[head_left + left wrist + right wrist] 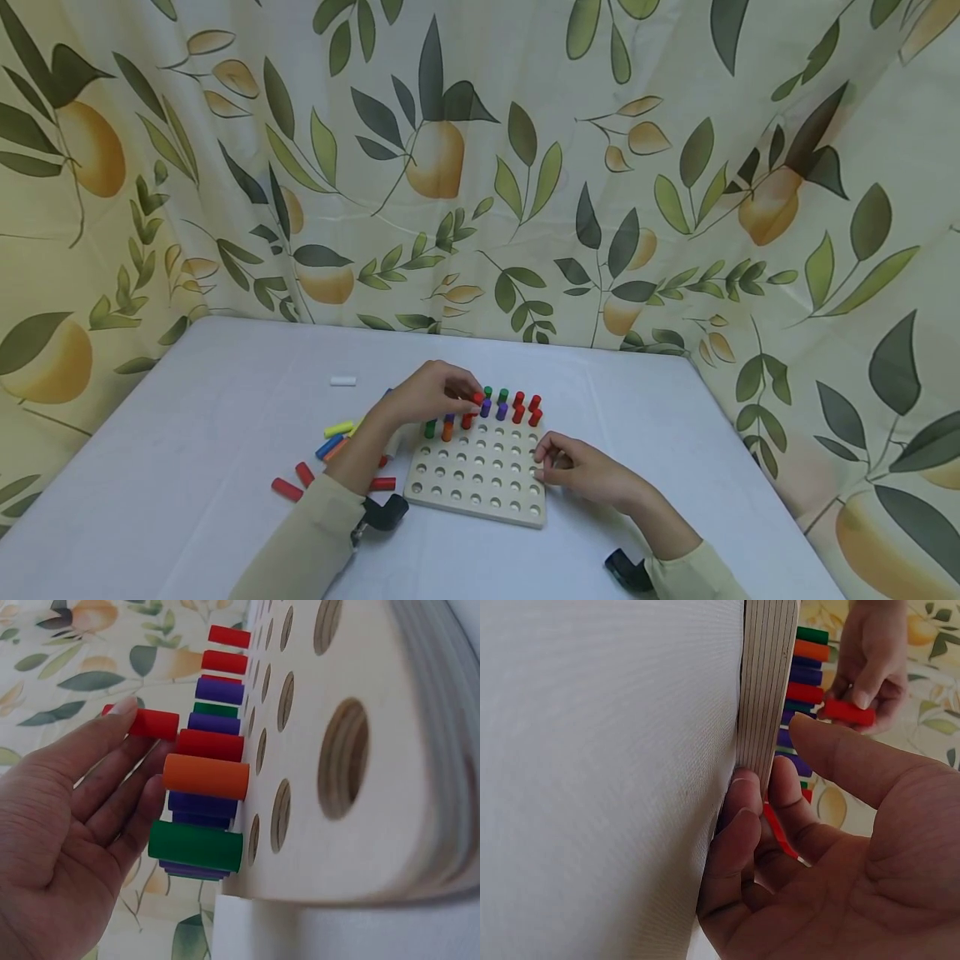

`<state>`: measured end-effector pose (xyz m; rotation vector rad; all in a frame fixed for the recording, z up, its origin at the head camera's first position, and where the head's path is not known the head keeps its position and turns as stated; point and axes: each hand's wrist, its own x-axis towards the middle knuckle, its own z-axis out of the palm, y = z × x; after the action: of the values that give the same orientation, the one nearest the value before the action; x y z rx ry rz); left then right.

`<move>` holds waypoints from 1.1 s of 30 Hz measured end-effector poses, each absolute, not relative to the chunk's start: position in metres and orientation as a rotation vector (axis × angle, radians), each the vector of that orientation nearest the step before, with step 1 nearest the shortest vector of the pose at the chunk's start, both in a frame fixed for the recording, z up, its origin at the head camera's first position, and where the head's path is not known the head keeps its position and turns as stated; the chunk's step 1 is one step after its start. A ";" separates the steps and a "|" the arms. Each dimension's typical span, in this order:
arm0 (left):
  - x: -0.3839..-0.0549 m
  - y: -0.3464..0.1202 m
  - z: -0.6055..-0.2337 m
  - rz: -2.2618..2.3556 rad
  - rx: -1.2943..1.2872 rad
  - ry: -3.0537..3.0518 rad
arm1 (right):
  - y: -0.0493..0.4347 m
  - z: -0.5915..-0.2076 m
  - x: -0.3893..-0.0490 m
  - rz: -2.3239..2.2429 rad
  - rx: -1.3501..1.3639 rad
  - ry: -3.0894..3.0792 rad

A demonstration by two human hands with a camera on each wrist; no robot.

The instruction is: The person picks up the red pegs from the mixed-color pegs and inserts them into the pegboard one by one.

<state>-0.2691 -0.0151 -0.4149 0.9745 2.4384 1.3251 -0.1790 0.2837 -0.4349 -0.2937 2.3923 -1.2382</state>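
My left hand [429,393] pinches a red peg [156,723] between thumb and fingers, above the far rows of a wooden pegboard [467,486]. Green, orange, purple and red pegs stand upright in those rows, while the nearer holes are bare. In the left wrist view an orange peg [206,777] and a green peg [195,845] are closest to the palm. At the board's right edge rests my right hand [577,468], its curled fingers around the plywood side [765,682] and its thumb above the face.
Left of the board lie loose pegs, among them a yellow peg [339,429], a blue peg [328,447] and a red peg [287,489], some partly behind the left forearm. Farther back is a white peg [342,381]. A patterned curtain [480,208] hangs behind the white table [225,417].
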 end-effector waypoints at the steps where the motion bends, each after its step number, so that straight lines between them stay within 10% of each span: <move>1: -0.269 -0.014 -0.415 1.324 0.972 2.437 | 0.284 -0.435 -0.179 -1.236 -0.295 2.391; 33: -0.271 0.008 -0.422 1.287 0.929 2.372 | 0.283 -0.432 -0.178 -1.227 -0.318 2.385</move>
<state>-0.2710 0.0076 -0.4222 0.9286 2.3722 1.2874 -0.1781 0.2829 -0.4318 -0.3183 2.3849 -1.2266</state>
